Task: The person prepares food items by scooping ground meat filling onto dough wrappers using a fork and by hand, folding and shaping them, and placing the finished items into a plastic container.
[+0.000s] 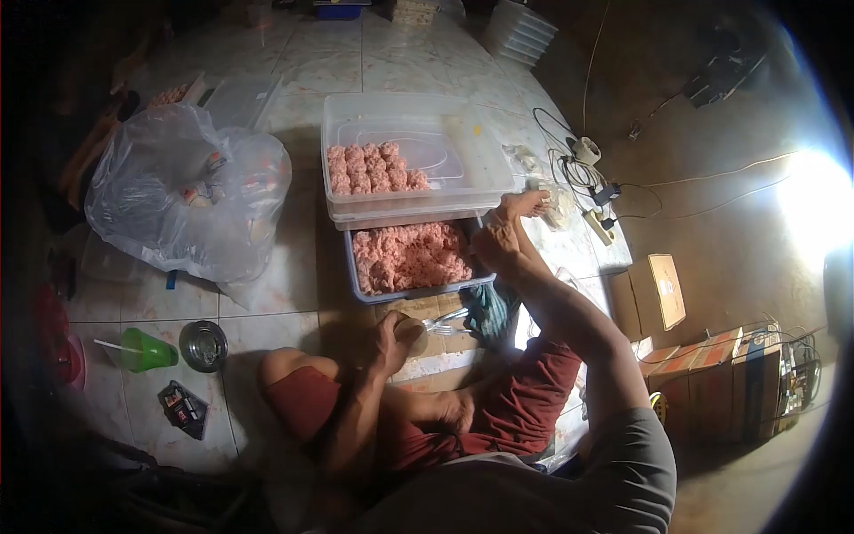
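Observation:
My left hand is closed round a brownish rounded thing, with shiny clear or metallic pieces beside it. Just below the front tub, it is above my lap. At the right edge of the tubs is my right hand, bent at the wrist, its fingers together by a clear plastic bag; what they grip is unclear. Pink minced meat fills a blue-grey tub. Behind it, a clear tub holds rows of meat balls on its left side.
A large plastic bag lies left of the tubs. A green cup, metal bowl and small dark tray stand front left. Cables and a power strip lie right, near cardboard boxes. A teal cloth hangs by the tub.

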